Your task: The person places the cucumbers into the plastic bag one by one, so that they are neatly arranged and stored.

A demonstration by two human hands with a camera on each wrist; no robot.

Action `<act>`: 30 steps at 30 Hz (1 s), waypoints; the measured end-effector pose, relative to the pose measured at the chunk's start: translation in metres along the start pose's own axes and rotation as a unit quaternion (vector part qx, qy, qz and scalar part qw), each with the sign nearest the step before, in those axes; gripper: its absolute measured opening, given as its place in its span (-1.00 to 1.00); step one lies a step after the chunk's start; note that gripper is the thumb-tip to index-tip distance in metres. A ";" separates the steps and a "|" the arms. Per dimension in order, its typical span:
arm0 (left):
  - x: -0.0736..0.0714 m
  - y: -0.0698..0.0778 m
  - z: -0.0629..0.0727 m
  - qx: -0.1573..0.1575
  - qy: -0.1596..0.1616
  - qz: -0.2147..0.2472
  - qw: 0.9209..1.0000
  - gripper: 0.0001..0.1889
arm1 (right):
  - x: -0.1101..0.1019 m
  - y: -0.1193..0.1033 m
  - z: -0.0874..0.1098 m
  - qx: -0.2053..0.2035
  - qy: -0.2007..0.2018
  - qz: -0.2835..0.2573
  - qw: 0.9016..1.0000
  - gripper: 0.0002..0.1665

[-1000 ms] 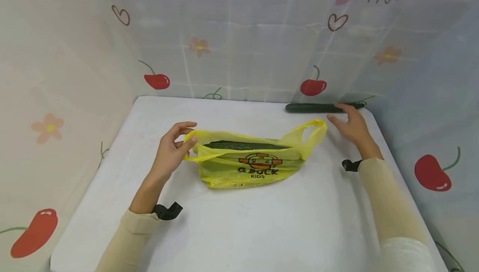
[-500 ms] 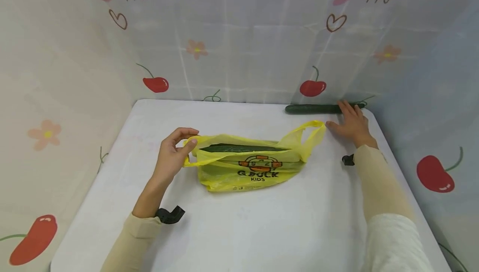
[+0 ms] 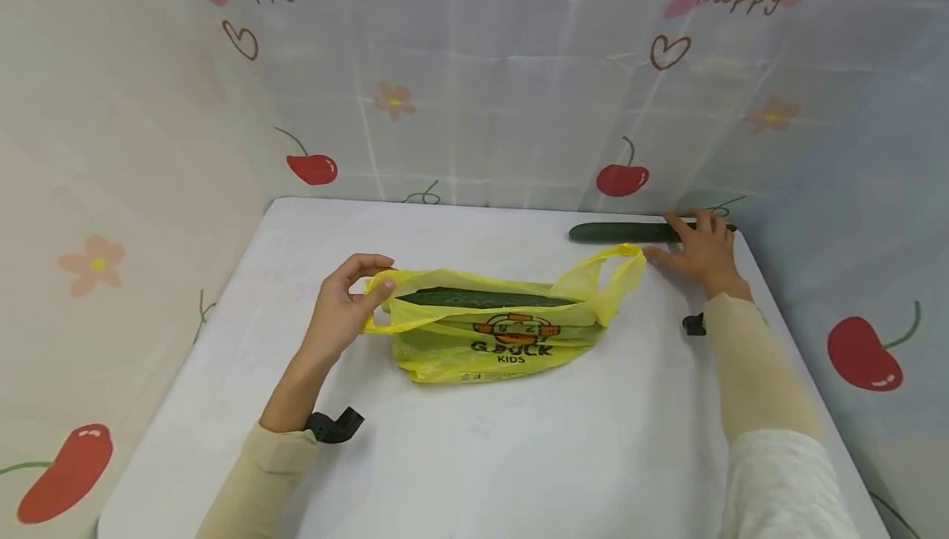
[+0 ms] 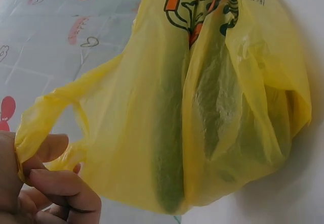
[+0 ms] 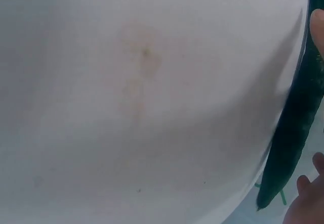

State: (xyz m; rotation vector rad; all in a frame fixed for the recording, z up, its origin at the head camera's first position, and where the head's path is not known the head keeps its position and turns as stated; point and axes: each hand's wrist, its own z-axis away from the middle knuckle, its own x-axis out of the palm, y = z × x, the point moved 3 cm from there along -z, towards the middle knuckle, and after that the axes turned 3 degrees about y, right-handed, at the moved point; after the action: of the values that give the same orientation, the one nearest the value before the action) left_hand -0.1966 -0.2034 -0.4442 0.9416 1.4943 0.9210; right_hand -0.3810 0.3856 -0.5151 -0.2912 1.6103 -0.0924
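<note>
A yellow plastic bag [image 3: 511, 341] with a duck print and "KIDS" lettering lies mid-table, its mouth partly spread. Inside shows a dark green cucumber [image 3: 482, 298], whose shape also shows through the plastic in the left wrist view. My left hand [image 3: 343, 304] pinches the bag's left handle [image 4: 45, 118] between thumb and fingers. At the back right, my right hand [image 3: 704, 255] reaches over another cucumber [image 3: 619, 232], fingers on its far side and thumb on the near side. In the right wrist view this cucumber [image 5: 291, 138] runs along the table's rim, the hand only partly visible.
The bag's right handle loop [image 3: 630, 271] stands up near my right thumb. A white-covered table [image 3: 460, 456] has rounded back corners. Printed curtains [image 3: 489, 110] with cherries, flowers and "happy" hang close behind and at both sides.
My right hand has come down over the cucumber at the back, fingers going across it. The cucumber has shifted slightly toward me. My left hand keeps the handle.
</note>
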 end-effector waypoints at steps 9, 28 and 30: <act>-0.003 0.000 0.000 0.017 -0.003 -0.037 0.999 -0.69 | 0.005 0.002 0.010 0.001 -0.028 0.005 1.000 -0.26; 0.001 -0.002 0.002 0.041 -0.004 0.076 0.996 -0.77 | -0.022 0.017 0.061 -0.051 0.040 -0.061 0.996 -0.44; 0.002 -0.001 0.002 0.045 0.001 0.068 0.997 -0.77 | -0.026 0.015 0.069 -0.071 0.075 -0.064 0.993 -0.46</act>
State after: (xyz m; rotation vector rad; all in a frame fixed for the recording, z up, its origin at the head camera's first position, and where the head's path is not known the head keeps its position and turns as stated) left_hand -0.1946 -0.2021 -0.4457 1.1184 1.4970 0.9582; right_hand -0.3134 0.4147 -0.4976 -0.5073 1.7503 -0.1002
